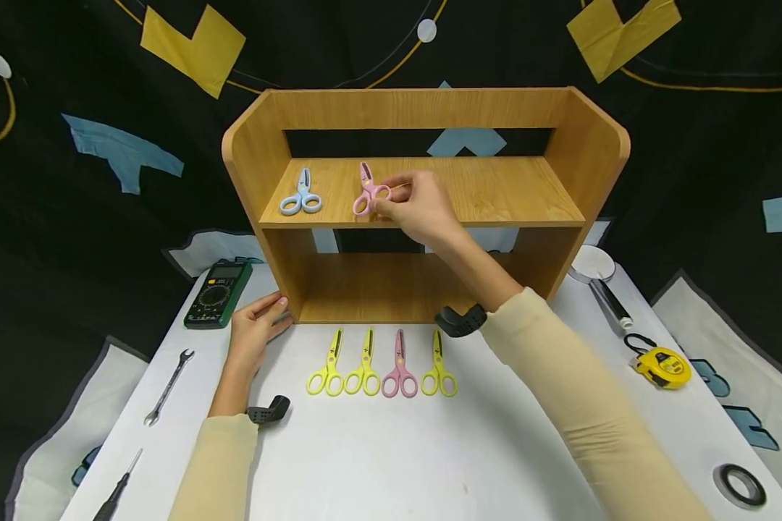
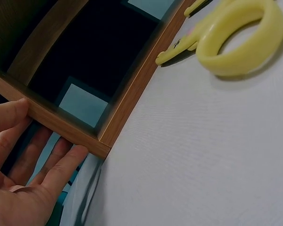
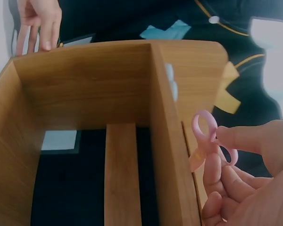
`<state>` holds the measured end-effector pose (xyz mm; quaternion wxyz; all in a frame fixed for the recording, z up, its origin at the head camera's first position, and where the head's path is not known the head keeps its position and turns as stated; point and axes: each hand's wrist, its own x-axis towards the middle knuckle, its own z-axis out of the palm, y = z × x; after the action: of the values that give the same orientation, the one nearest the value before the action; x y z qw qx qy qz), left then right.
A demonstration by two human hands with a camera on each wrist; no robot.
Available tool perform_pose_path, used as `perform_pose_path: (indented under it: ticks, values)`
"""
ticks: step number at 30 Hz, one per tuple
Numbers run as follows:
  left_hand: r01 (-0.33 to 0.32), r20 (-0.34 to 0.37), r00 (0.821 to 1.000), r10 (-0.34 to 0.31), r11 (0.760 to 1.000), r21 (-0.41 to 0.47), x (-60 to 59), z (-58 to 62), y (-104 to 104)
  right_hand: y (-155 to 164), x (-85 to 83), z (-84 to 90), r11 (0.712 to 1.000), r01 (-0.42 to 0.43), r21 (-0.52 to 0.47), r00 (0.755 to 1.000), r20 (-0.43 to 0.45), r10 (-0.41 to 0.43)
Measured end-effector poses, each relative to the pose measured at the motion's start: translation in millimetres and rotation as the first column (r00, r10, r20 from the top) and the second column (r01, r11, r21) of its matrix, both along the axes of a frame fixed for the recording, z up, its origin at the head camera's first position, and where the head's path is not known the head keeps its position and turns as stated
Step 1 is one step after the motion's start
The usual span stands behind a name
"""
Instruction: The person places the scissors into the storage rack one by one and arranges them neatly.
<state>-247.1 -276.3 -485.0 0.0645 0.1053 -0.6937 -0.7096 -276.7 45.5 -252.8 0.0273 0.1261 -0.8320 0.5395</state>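
Observation:
My right hand pinches the handle of a pair of pink scissors at the upper board of a wooden shelf. Its blades point up and back; in the right wrist view the thumb and fingers hold the pink scissors by the loops. Blue scissors lie to the left on that board. With fairly straight fingers, my left hand touches the lower left side of the shelf; the left wrist view shows this hand at the wooden edge.
In front of the shelf lie yellow scissors, more yellow scissors and pink scissors in a row. A multimeter, wrench and screwdriver lie left. Rightward are a magnifying glass, tape measure and tape roll.

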Motion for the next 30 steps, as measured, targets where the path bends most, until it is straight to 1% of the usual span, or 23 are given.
perform_pose_path:
  ticks: [4,9,14,18,21,23,26,30]
  values:
    - [-0.008,0.029,1.0,0.008,1.0,-0.001,4.0,-1.9,-2,-21,-8.7,-4.1,0.998,0.0,0.062,1.0,-0.011,0.001]
    - [0.003,0.002,1.0,-0.003,1.0,-0.006,0.7,-2.4,-2,-35,-16.4,-5.4,0.991,0.029,0.134,0.998,-0.065,-0.02]
    - [-0.013,-0.003,1.0,0.013,1.0,0.001,-3.1,-1.5,-1,-40,-21.6,-5.1,0.967,0.067,0.244,0.994,-0.106,-0.042]
    - [-0.032,0.007,0.999,0.032,0.999,0.004,-3.3,-1.4,1,-40,-22.9,-6.4,0.952,0.077,0.295,0.991,-0.13,-0.04]
    - [-0.051,0.017,0.999,0.051,0.999,0.011,-3.1,-0.9,3,-39,-23.3,-7.9,0.95,0.073,0.302,0.99,-0.141,-0.031]
    - [-0.067,0.025,0.997,0.067,0.998,0.014,-2.9,0.1,4,-37,-23.1,-8.5,0.954,0.055,0.295,0.989,-0.15,-0.01]
    - [-0.086,0.041,0.996,0.085,0.996,0.011,-4.2,1.1,5,-29,-19.7,-9.5,0.965,-0.001,0.261,0.987,-0.155,0.043]
    - [-0.086,0.052,0.995,0.084,0.996,0.036,-4.3,3.1,5,-8,-5.4,-8.9,0.977,-0.086,0.197,0.982,-0.147,0.116]
